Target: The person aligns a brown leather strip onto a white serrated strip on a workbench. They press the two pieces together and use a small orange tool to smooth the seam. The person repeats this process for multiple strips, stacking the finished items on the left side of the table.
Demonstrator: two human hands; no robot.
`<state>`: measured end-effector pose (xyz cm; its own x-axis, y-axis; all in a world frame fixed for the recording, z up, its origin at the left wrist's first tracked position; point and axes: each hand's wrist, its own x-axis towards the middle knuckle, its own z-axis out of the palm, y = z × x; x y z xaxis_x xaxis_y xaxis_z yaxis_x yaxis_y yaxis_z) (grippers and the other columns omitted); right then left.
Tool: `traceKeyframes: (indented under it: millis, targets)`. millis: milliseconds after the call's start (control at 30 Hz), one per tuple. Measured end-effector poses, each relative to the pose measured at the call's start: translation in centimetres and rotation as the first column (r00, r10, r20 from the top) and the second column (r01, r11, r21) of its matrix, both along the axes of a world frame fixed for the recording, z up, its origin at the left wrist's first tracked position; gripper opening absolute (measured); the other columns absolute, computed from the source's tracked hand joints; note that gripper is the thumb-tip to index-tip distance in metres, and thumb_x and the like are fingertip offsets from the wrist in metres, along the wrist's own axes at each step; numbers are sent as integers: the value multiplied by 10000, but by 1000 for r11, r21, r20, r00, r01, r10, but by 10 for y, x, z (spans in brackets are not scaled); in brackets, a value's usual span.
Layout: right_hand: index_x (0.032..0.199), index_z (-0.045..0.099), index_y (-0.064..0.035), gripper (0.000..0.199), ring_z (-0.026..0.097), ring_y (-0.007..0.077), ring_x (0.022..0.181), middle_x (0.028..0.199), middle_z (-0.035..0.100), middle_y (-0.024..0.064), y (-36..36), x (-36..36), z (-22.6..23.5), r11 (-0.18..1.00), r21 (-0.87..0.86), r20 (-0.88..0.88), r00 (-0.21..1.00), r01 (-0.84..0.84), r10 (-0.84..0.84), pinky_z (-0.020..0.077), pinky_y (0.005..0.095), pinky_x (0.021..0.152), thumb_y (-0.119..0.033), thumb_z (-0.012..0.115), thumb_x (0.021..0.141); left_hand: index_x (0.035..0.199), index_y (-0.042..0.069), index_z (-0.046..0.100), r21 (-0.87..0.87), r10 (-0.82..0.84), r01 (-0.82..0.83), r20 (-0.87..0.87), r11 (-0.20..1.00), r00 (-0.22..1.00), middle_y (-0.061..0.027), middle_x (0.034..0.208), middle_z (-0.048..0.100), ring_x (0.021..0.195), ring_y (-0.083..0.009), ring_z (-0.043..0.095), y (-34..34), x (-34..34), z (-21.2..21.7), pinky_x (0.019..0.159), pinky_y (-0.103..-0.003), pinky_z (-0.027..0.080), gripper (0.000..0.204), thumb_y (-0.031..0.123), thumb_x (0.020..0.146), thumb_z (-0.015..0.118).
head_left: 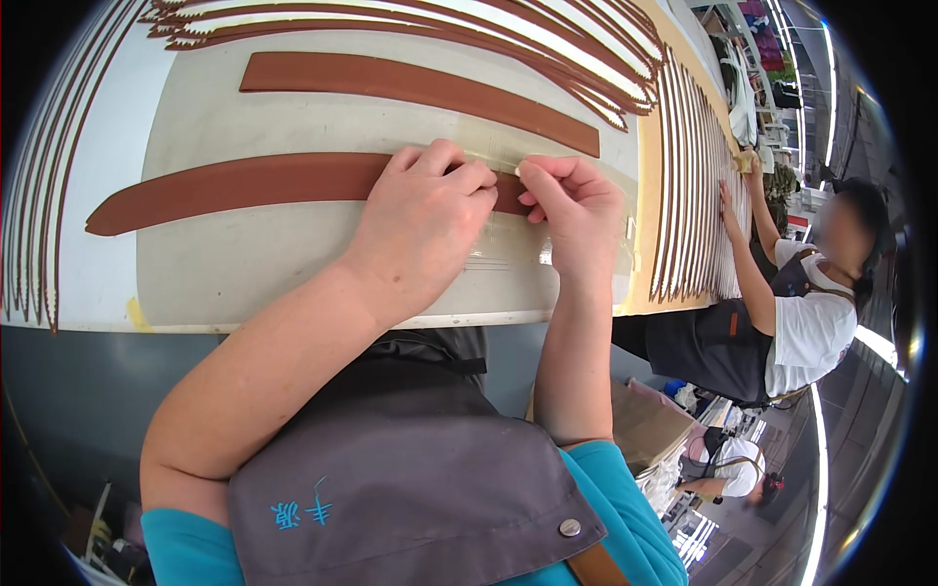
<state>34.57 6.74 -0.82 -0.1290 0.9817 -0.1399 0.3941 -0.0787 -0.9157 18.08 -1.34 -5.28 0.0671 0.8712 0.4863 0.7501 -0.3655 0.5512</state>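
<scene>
A long brown strap (254,183), leather-like, lies across the grey work mat (244,264) in front of me, its tapered end at the left. My left hand (420,220) rests over the strap's right part, fingers curled and pressed down against it. Just to the right, my right hand (576,200) has thumb and forefinger pinched together at the strap's right end. What sits in that pinch is too small to make out. Beyond the fingers a clear, yellowish ruled strip (489,146) shows on the mat. A second brown strap (410,93) lies farther back, touched by neither hand.
Bundled thin brown strips (410,24) with notched ends lie along the far side. More strips (689,186) stand in rows at the right, others (73,166) at the left. A co-worker (801,293) reaches over the table's right end. The table's front edge (391,324) runs before me.
</scene>
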Motion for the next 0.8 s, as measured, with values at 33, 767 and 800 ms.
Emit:
traceKeyframes:
  millis: [33, 767, 800]
  targets:
    - [958, 752, 6, 116, 691, 83, 712, 823, 748, 48, 0, -2, 0, 1000, 3, 14, 1000, -6, 6, 510, 214, 602, -95, 794, 917, 967, 41, 766, -1, 7, -7, -7, 1000, 1000, -15, 1099, 710, 1120, -225, 600, 0, 0, 0, 992, -403, 482, 162, 48, 857, 648]
    - [964, 749, 17, 86, 651, 71, 677, 824, 738, 45, -16, 6, 4, 999, 50, -75, 997, -16, 19, 485, 205, 607, -28, 798, 909, 1008, 34, 778, -22, -3, 4, 44, 1000, 999, -15, 1119, 722, 1122, -238, 604, 1, -1, 2, 994, -408, 486, 214, 11, 835, 653]
    - [969, 751, 19, 80, 651, 68, 683, 828, 739, 43, -20, 10, -2, 997, 68, -82, 995, -46, 52, 488, 201, 619, -19, 794, 913, 1034, 38, 780, -35, -5, 7, 43, 999, 999, -14, 1134, 725, 1125, -247, 604, 1, -1, 2, 997, -411, 486, 236, 4, 837, 655]
